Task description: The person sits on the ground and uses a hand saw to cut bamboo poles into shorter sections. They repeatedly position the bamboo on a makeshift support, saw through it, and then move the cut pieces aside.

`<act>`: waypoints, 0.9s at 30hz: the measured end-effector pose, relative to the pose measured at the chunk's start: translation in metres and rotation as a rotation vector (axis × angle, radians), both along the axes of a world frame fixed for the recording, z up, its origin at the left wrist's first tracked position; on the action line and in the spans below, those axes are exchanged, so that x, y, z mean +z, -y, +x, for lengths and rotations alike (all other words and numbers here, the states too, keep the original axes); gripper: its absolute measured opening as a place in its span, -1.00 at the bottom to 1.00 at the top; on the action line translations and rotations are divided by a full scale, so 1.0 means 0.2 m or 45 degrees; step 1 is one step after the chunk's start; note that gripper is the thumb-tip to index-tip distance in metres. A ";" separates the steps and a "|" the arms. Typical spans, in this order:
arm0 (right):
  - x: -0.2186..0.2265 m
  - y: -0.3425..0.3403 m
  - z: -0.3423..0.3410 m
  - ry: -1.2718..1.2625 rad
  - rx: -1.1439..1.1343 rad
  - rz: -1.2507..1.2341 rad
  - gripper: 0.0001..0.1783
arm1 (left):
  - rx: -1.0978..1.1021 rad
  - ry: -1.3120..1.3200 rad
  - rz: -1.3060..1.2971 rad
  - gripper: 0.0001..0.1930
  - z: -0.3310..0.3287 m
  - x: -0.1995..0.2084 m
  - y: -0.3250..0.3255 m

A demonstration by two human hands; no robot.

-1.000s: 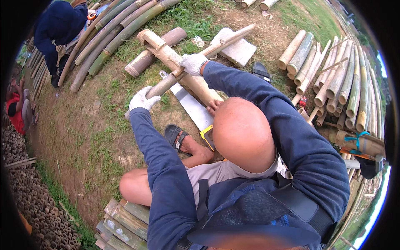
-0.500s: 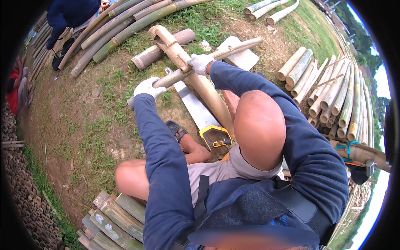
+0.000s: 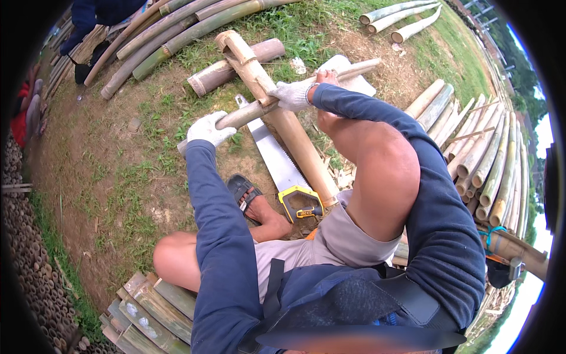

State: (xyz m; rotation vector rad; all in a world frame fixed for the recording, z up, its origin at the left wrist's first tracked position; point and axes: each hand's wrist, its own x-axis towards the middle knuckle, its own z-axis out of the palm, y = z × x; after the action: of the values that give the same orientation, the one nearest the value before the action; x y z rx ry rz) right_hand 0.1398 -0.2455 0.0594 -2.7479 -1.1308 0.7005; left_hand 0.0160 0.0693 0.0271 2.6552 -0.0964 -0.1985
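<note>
A thin bamboo pole (image 3: pixel 243 114) lies slantwise across a thicker, notched bamboo pole (image 3: pixel 295 144). My gloved left hand (image 3: pixel 207 128) is closed round the thin pole near its left end. Just right of the crossing, my gloved right hand (image 3: pixel 292 95) grips the same pole from above. My bare right foot (image 3: pixel 327 77) rests at the thin pole farther right, beside a white slab-like object (image 3: pixel 356 85). The thick pole's far part lies over a short bamboo log (image 3: pixel 207 78). Beneath the thin pole, a handsaw (image 3: pixel 274 156) with a yellow and black handle lies on the ground.
Long bamboo poles (image 3: pixel 194 38) lie at the far left, with another person's dark clothing (image 3: pixel 112 10) behind. Stacked bamboo (image 3: pixel 489 153) fills the right side. Split bamboo pieces (image 3: pixel 156 307) sit near my left knee. My sandalled left foot (image 3: pixel 250 200) is beside the saw.
My right foot has moved from beside the thick pole up to the thin pole, and my right knee has shifted right. Both hands keep their hold on the thin pole.
</note>
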 end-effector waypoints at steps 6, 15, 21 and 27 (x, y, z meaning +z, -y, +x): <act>0.29 0.24 -0.10 0.018 0.118 0.201 -0.36 | 0.019 0.023 0.105 -0.23 -0.01 -0.02 0.01; 0.54 0.52 -0.54 -0.376 0.475 -0.047 -0.37 | 0.068 -0.021 0.068 -0.23 -0.04 0.02 0.03; -0.25 0.24 -1.30 -0.459 0.258 -0.156 -0.42 | 0.067 0.020 0.106 -0.24 -0.05 -0.01 0.03; -0.72 0.26 -1.68 -0.432 0.030 -0.286 -0.35 | 0.045 0.096 0.086 -0.26 -0.05 0.00 0.05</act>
State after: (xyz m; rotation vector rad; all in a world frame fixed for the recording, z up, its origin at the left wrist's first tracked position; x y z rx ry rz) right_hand -0.1953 -0.2966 -0.0841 -2.6422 -1.0657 1.3106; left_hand 0.0052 0.0603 0.0277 2.7294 -0.0687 -0.0920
